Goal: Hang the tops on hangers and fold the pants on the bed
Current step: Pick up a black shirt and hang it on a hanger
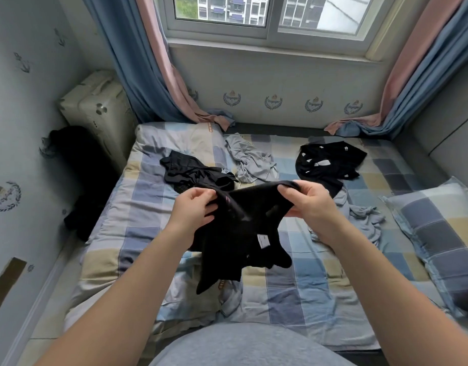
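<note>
A black garment (235, 233) hangs above the checked bed (320, 299), gripped along its top edge by both hands. The left hand (193, 207) pinches one corner, the right hand (306, 202) curls round the other. Beyond lie a black top (190, 170), a grey garment (251, 159) and another black garment (328, 159). A pillow (438, 228) rests to the right.

Daylit window (219, 9), blue-pink curtains (132, 62) both sides, crested wallpaper (273, 83) below, checked bed (293, 291) underneath, pillow (438, 228) right.
</note>
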